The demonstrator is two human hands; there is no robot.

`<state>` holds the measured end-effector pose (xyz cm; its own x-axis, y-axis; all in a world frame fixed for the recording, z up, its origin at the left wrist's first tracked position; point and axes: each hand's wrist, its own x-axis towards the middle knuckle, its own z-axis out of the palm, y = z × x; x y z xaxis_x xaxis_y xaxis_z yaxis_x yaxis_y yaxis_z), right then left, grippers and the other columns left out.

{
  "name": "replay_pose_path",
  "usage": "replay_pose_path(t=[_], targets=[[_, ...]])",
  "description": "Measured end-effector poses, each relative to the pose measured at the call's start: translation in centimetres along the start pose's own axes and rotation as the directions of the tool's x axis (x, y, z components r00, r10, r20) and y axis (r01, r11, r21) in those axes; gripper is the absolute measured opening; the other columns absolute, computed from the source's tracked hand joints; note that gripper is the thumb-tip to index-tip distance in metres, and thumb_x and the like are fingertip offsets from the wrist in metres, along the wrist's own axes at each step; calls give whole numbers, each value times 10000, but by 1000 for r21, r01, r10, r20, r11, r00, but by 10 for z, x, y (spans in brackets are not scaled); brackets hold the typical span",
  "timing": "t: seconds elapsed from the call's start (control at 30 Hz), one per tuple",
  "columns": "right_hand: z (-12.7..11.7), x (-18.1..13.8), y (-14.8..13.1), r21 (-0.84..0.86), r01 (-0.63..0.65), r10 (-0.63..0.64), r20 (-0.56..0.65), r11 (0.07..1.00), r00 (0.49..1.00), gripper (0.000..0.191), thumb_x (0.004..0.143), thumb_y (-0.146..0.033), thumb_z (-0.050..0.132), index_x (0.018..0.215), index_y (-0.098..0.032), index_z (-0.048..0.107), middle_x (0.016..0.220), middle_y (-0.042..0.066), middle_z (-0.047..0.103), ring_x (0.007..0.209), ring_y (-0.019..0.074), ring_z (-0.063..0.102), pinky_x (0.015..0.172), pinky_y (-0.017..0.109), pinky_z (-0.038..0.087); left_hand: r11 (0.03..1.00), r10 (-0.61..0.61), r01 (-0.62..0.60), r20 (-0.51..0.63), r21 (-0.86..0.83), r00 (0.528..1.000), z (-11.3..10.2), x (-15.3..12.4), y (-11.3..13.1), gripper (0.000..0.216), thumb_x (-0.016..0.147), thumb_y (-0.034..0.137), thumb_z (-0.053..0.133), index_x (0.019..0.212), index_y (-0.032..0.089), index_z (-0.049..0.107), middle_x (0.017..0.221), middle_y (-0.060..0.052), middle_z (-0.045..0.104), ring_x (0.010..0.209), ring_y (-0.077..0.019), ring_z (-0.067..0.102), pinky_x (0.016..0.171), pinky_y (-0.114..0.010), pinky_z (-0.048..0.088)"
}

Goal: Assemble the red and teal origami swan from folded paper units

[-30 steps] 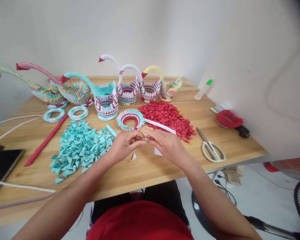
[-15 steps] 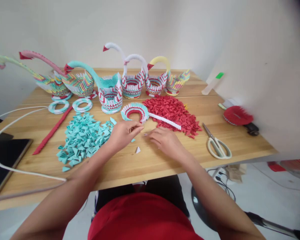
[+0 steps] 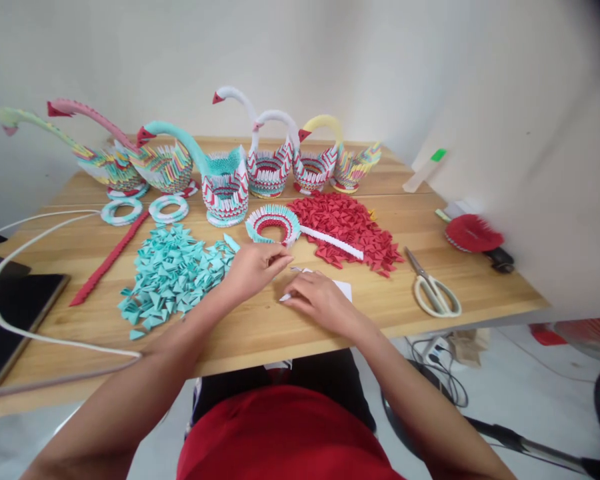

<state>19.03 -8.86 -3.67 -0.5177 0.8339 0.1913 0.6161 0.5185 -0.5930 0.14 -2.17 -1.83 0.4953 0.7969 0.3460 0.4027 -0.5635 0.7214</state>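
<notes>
Along the back of the table [image 3: 250,343] stands a row of swan baskets [image 3: 226,202]. Before its left part lie two rings [image 3: 169,218], and a long strip [image 3: 109,260] runs forward beside them. Right of that comes the left pile [image 3: 175,273], then the left hand [image 3: 257,267], then the right hand [image 3: 320,297], a small piece [image 3: 285,298] at its fingertips. Behind the hands sits a paper collar [image 3: 273,213]; right of it spreads the right pile [image 3: 360,230]. Scissors [image 3: 427,274] lie rightmost of these.

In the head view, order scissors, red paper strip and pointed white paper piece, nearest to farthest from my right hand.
1. Pointed white paper piece, at your right hand.
2. Scissors, right of it.
3. Red paper strip, far left.
</notes>
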Motion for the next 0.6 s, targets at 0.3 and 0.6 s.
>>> replay_pose_path(t=[0.3, 0.6], targets=[[-19, -10, 0, 765, -106, 331, -146, 635, 932, 214, 824, -388, 694, 908, -194, 659, 742, 2, 662, 683, 136, 604, 668, 275, 483, 830, -110, 207, 212, -518, 971, 2, -1, 13, 247, 790, 385, 702, 769, 139, 709, 654, -13, 645, 589, -107, 539, 557, -213, 402], [-23, -1, -5, 703, -99, 331, -202, 704, 922, 161, 830, -352, 687, 904, -209, 696, 795, 16, 712, 723, 158, 660, 652, 279, 521, 673, -215, 371, 311, -640, 926, 7, 0, 11, 322, 716, 430, 788, 763, 135, 667, 613, -9, 646, 549, -100, 563, 538, -208, 417]])
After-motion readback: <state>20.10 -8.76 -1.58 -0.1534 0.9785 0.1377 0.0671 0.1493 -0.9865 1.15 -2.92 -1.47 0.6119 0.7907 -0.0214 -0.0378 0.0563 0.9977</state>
